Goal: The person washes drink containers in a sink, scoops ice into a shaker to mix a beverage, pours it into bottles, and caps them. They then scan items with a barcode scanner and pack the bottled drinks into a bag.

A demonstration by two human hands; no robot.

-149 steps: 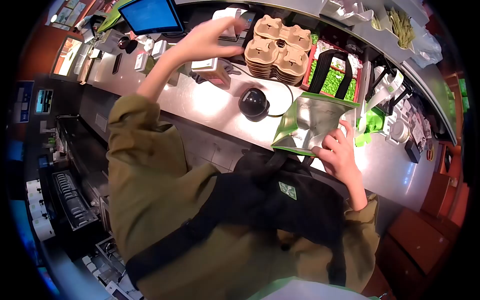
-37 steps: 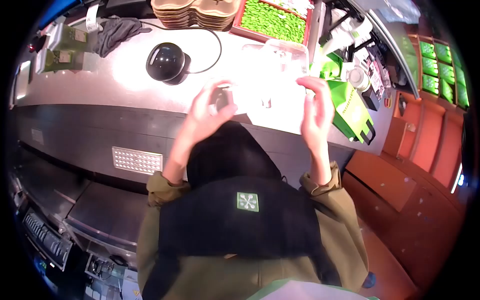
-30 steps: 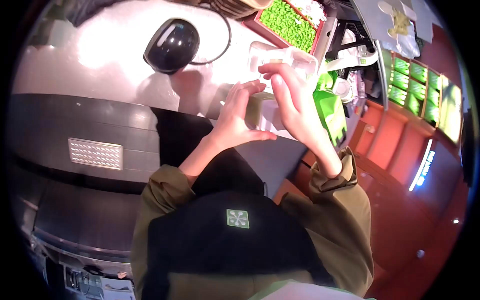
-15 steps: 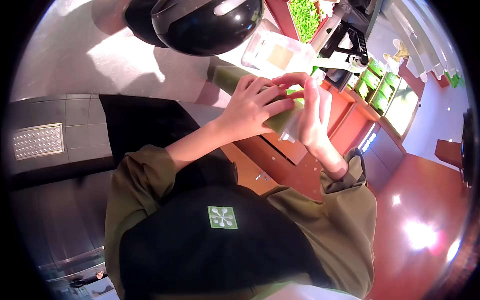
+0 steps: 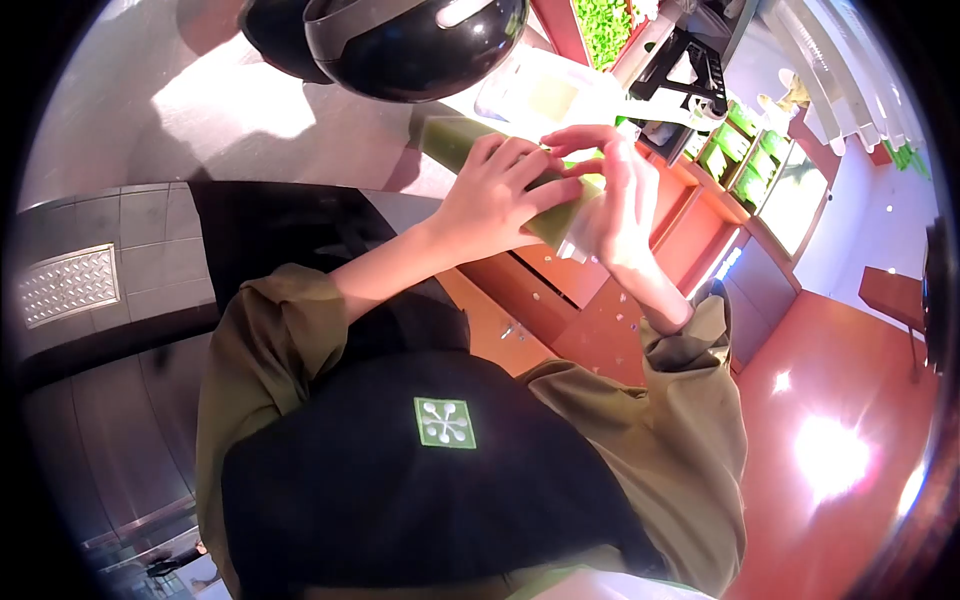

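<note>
A long green pack [image 5: 450, 143] with clear plastic at its near end lies slantwise in front of me, its far end over the counter edge. My left hand [image 5: 495, 195] is closed round its middle, fingers over the top. At the near end, my right hand [image 5: 625, 205] bends its fingers over the pack, fingertips close to those of the left. The clear plastic [image 5: 573, 247] shows below, between the two hands. What the pack contains is hidden, and bright glare blurs the right fingertips.
A glossy black rounded appliance [image 5: 420, 50] stands on the metal counter [image 5: 120, 130]. Beyond my hands are a clear plastic container [image 5: 545, 88], a tray of chopped greens [image 5: 605, 32] and a black stand [image 5: 685, 75]. Green packets [image 5: 735, 143] sit in a rack at right.
The whole view has shifted slightly. Both hands stay on the green pack, with the right fingers bent a little closer over its near end.
</note>
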